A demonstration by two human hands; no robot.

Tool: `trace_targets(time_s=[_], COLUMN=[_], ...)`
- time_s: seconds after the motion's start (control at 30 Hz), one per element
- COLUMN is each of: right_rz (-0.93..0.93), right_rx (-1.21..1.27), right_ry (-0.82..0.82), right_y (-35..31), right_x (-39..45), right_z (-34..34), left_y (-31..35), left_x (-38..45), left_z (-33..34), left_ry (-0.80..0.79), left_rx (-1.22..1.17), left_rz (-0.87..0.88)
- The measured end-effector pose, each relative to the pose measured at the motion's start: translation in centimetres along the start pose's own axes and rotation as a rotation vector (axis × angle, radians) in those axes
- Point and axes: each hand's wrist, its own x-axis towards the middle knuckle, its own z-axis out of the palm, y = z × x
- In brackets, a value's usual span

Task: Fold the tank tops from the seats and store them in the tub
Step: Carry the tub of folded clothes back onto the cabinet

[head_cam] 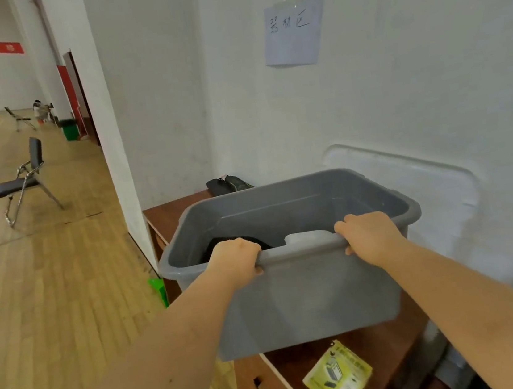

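Tub axis: the grey tub (306,298) is lying with its long side running left to right across the view, its open mouth facing up and tilting slightly toward the person.
Tub place: it is sitting between the two hands, over the brown wooden bench (167,215); whether its base is touching the bench cannot be told.
Left grip: the left hand (236,261) is curling its fingers over the near rim, thumb pressing the outer wall, holding the tub.
Right grip: the right hand (368,235) is clamping the same near rim further right, fingers hooking inside, thumb showing just below the rim.
Count of tank tops: two folded pieces are showing inside, a black tank top (248,242) just beyond the left grip and a white tank top (307,236) between the grips; both are being cut off by the rim, so their shape is hard to make out.
Count of chairs: two folding chairs, the near chair (25,180) well left of the left grip, and the far chair (20,118) beyond it.
Other things: one yellow packet (337,375) is lying on the bench below the tub; one dark pouch (228,183) is peeking out behind the far rim; one paper sign (293,31) is hanging on the wall above; one pale lid (414,175) is leaning on the wall past the right grip, partly hidden by the tub.
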Motion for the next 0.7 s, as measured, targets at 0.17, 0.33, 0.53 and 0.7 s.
trace_targets(time_s=[0.17,0.33,0.53,0.7], right_rz=[0.118,0.297,0.479,0.588], right_rx=[0.011,0.037,0.082,0.083], right_ry=[-0.102,-0.165,-0.273,-0.310], right_y=[1.1,-0.2,-4.8,-9.1], right_x=[-0.6,-1.4,-0.8,1.2], right_z=[2.7,4.4,4.7,3.8], left_y=[1.4,1.0,-1.8,-5.2], left_x=[4.1,8.0,11.8,13.7], left_z=[1.0,1.8,3.6,4.5], left_ry=[0.005,0.040,0.040,0.068], left_rx=[0.066,0.097,0.133,0.174], left_rz=[0.148,0.301,0.496,0.592])
